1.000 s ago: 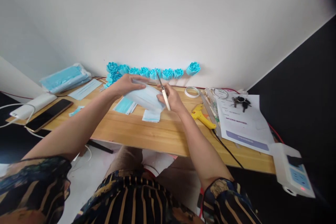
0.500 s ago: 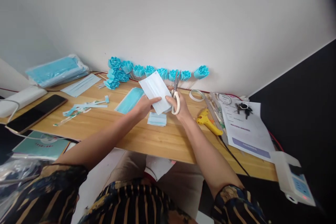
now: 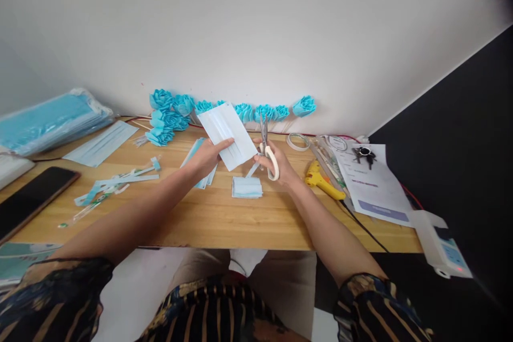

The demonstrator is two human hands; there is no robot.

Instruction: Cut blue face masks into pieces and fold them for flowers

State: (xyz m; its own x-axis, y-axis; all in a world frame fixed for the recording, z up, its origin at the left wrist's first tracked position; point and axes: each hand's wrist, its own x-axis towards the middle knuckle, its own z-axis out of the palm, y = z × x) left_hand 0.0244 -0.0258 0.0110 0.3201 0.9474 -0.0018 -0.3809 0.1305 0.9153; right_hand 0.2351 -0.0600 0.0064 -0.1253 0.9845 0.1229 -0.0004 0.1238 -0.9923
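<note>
My L grip (image 3: 208, 155) pinched the mask sheet (image 3: 223, 127) by one edge above the surface (image 3: 224, 227), R grip (image 3: 281, 164) round the scissors (image 3: 272, 163), & it seemed v. light, soft, prob. best held near edges

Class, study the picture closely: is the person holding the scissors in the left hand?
No, the right hand holds the scissors, while the left hand grips the pale blue sheet.

The wooden table (image 3: 224, 227) carries a phone (image 3: 36, 195), tape roll (image 3: 298, 148) and glue gun (image 3: 325, 183).
</note>
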